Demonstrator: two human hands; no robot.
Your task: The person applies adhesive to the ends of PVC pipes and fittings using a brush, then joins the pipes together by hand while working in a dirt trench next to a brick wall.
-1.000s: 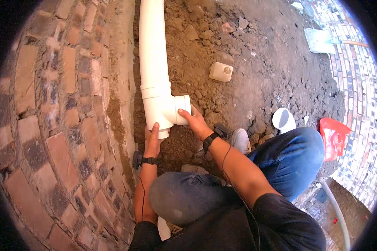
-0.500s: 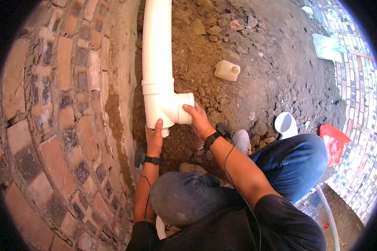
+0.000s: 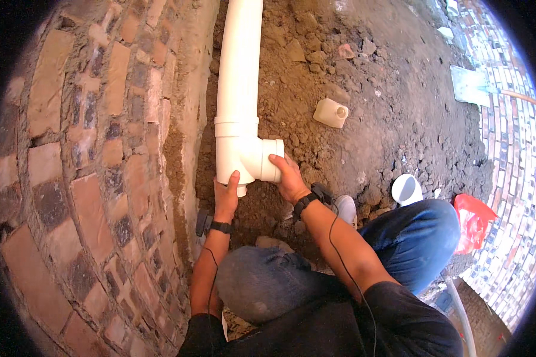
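Observation:
A long white plastic pipe [image 3: 239, 65] runs away from me, with a white tee fitting [image 3: 237, 156] on its near end. My left hand [image 3: 226, 193] grips the tee's near end, thumb on top and the other fingers hidden beneath. My right hand [image 3: 289, 178] is closed round the tee's side branch, its thumb lying over the branch. A smaller white stub [image 3: 242, 190] pokes out at the near end of the tee, beside my left thumb.
A brick wall [image 3: 89, 190] rises close on the left. On the dirt lie a beige jug [image 3: 331, 113], loose stones, a white pipe elbow [image 3: 406, 189] and a red plastic bag [image 3: 474, 223]. A flat-bladed shovel [image 3: 470, 86] lies on brick paving at far right. A grey hose [image 3: 460, 315] runs at lower right.
The whole scene has shifted slightly right and down as the view moved. Both hands keep their hold on the tee fitting.

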